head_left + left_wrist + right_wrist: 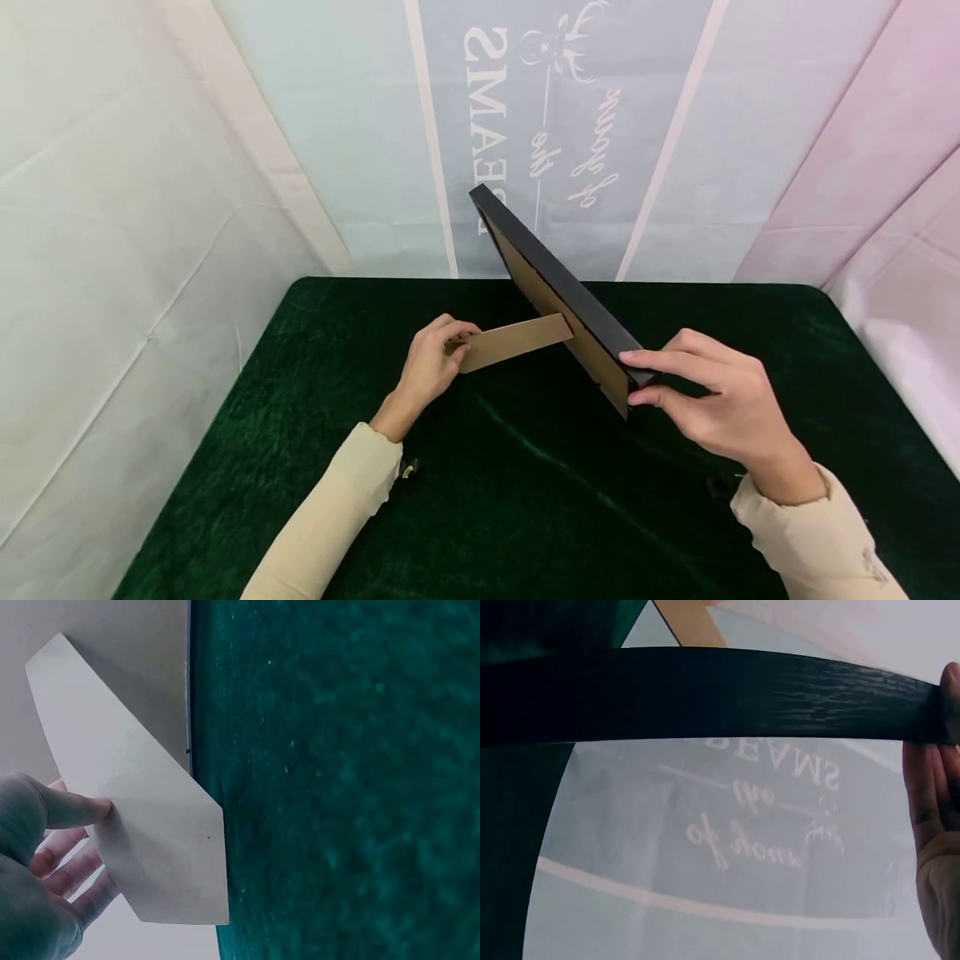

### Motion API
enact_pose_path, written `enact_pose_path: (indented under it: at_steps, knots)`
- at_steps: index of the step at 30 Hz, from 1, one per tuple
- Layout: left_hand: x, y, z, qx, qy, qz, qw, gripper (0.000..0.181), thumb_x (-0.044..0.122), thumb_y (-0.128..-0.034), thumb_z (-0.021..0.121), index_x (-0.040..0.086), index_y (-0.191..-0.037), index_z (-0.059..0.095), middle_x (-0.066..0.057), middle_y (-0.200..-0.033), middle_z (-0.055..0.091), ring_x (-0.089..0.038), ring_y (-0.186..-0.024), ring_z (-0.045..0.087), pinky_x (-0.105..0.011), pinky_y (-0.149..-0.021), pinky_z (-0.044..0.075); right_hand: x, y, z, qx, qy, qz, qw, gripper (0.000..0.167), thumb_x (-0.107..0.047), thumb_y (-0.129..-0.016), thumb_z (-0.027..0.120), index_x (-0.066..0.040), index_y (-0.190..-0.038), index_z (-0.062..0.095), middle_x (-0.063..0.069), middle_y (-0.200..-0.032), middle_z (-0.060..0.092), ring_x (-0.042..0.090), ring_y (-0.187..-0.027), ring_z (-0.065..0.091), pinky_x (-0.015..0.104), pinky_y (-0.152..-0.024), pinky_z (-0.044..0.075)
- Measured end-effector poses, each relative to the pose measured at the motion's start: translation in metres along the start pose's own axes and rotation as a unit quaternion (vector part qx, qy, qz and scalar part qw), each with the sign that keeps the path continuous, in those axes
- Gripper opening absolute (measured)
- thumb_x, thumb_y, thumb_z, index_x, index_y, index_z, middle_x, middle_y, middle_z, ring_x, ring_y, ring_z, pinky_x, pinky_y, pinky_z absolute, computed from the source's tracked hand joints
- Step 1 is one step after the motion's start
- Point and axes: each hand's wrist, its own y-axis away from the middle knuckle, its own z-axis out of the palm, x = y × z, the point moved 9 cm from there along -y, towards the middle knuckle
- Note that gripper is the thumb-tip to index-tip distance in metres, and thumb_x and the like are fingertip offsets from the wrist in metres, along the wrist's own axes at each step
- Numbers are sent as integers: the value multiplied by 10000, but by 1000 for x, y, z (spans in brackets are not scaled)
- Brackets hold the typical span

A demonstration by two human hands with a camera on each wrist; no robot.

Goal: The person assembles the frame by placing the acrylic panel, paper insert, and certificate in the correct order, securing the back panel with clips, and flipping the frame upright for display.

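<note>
A black-edged picture frame (558,279) stands tilted above the table, its brown backing board (603,371) facing left. From that board a flat tan easel leg (517,337) sticks out to the left. My left hand (431,362) pinches the leg's outer end. In the left wrist view the thumb (79,810) lies on the near face of the leg (157,817), other fingers behind it. My right hand (720,400) grips the near corner of the frame between thumb and fingers. The right wrist view shows the dark frame edge (705,694) reaching the right hand (934,825). The frame's front is hidden.
Dark green velvety cloth (495,517) covers the table. A pale blue hanging (360,150) with mirrored lettering rises behind the far table edge. White fabric walls (112,250) stand at the left and right sides.
</note>
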Motion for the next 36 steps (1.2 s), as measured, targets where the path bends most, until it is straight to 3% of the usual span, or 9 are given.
enact_pose_path:
  at_steps: [8,10,14,20,26,31,36]
  knots:
    - [-5,-1,0,11,91,-36,10000,240,-27,-879,710,160,-1026,741,-22,-964,633,-164,-901,650,-351,-797,590,12,9,10,-879,-43,289,9957,423,-309,-895,713,24,-1155,704,45,-1047,676,29,-917,599,92,-841,468]
    - [-4,-2,0,-12,95,-17,10000,242,-27,-882,707,159,-1032,742,-21,-966,633,-164,-901,649,-348,-799,589,13,11,10,-839,36,336,9959,421,-321,-907,699,16,-1159,705,33,-1011,671,9,-875,573,84,-773,452]
    - [-2,-4,0,43,118,16,9999,248,-38,-882,701,157,-1029,747,-16,-957,630,-163,-896,645,-345,-802,589,6,11,8,-370,192,308,9987,389,-308,-914,708,32,-1102,729,36,-852,643,-3,-750,490,127,-608,369]
    - [3,-12,0,129,171,149,9997,266,-57,-898,669,154,-1036,755,-22,-969,641,-169,-912,640,-352,-815,582,-18,8,18,-26,736,263,9969,388,-336,-956,659,18,-1091,739,21,-792,603,5,-711,441,123,-582,342]
    - [0,-21,8,168,274,275,9991,268,-90,-897,650,133,-999,758,-33,-975,657,-178,-920,659,-329,-813,586,-49,-1,46,-190,1543,26,9878,372,-353,-1009,569,-46,-1143,732,-11,-844,602,29,-707,475,128,-625,417]
    - [-1,-31,12,255,402,482,9977,273,-119,-889,638,115,-970,753,-43,-966,665,-191,-914,661,-340,-816,578,-65,-5,69,-339,1971,156,9797,383,-358,-1042,489,-94,-1227,696,-15,-910,598,45,-758,517,148,-704,491]
    - [-3,-36,20,164,318,520,9980,259,-103,-904,630,113,-990,744,-41,-986,672,-174,-927,663,-320,-828,570,-69,-7,82,-461,2029,404,9773,383,-352,-1041,491,-106,-1273,673,-17,-874,579,72,-767,497,181,-685,484]
